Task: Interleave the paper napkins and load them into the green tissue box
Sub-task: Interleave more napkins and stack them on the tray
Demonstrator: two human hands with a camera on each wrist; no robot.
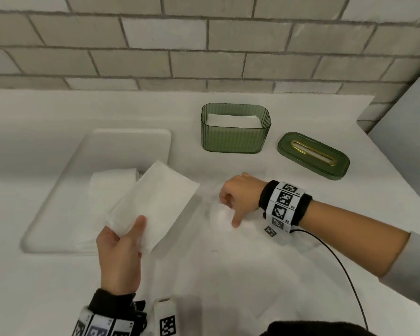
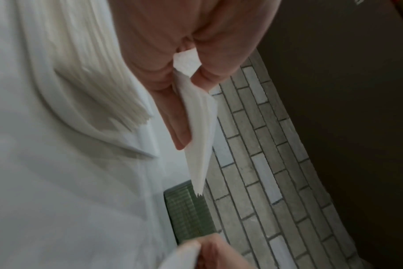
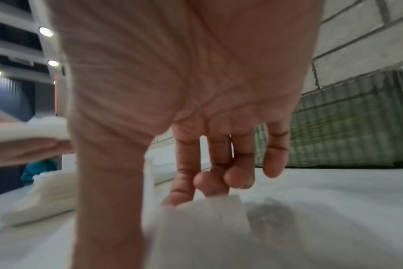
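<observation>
My left hand [image 1: 136, 229] grips a folded white napkin [image 1: 155, 200] by its near end, thumb on top, and holds it tilted above the table; the left wrist view shows this napkin [image 2: 200, 127] pinched edge-on. My right hand [image 1: 230, 214] is just to the right, thumb pointing down. Thumb and index finger pinch the raised edge of another napkin [image 3: 207, 227] lying on the table, blurred by motion. The green tissue box [image 1: 235, 128] stands open behind the hands with white napkins inside.
The green lid [image 1: 313, 155] with a gold slot lies right of the box. A white tray [image 1: 58, 190] at the left carries a stack of napkins [image 1: 112, 187]. A brick wall runs behind the table. A black cable [image 1: 337, 263] trails from my right wrist.
</observation>
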